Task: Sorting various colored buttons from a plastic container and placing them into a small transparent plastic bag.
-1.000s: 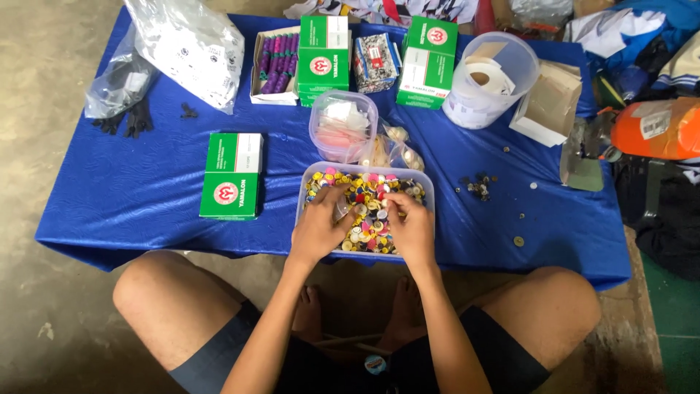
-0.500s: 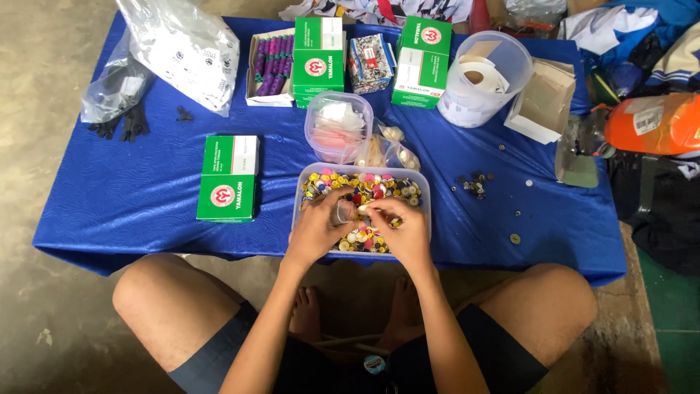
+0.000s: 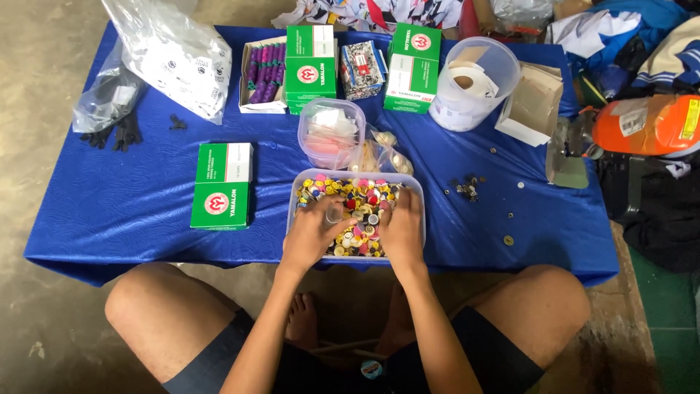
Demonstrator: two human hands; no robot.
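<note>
Watching the head cam feed here: both hands are down in the clear tub (image 3: 419, 191) of little colourful caps, which sits at the near edge of the blue table (image 3: 131, 211), right in front of the crossed legs. The left hand (image 3: 313, 232) is on the left half of the pile, and it looks like the fingertips are pinched on one small pale cap (image 3: 334, 214), though it's tiny so I can't swear to it. The right hand (image 3: 401, 228) lies flat and spread over the right half, fingers pointing away from the body; I can't tell if it has anything under it. The two hands are close but not touching, with a strip of caps (image 3: 362, 219) between them. The tub's long side runs left to right, so each hand covers its own end. A smaller round tub (image 3: 332, 131) sits just beyond, a green box (image 3: 222, 186) off to the left.
</note>
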